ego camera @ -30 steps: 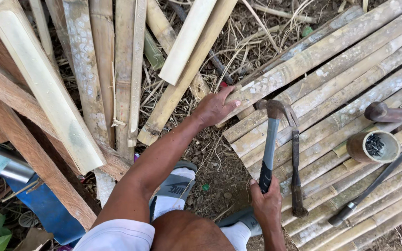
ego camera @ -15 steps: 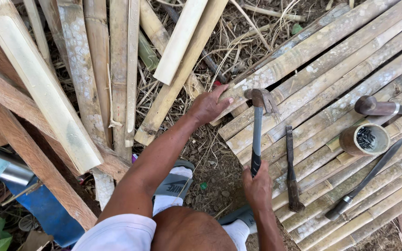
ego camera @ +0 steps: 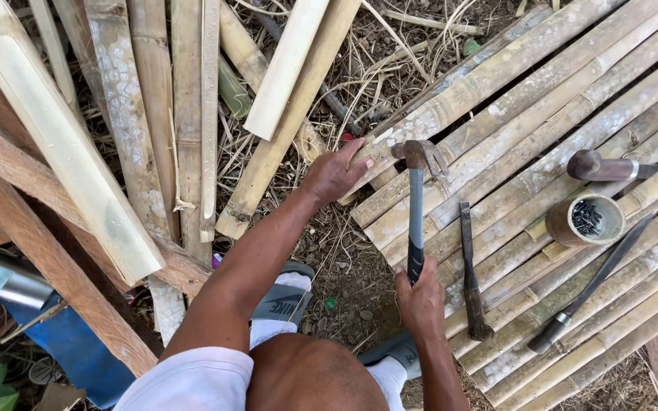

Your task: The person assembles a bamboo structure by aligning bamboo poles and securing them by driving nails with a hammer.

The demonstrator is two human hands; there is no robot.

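A platform of split bamboo slats (ego camera: 542, 114) set on littered ground carries a chisel (ego camera: 471, 281), a bamboo cup of nails (ego camera: 586, 221), a long dark blade (ego camera: 592, 285) and a wooden-handled tool (ego camera: 603, 166).

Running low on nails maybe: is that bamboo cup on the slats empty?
Not empty: the upright bamboo cup shows dark nails heaped inside its open top.
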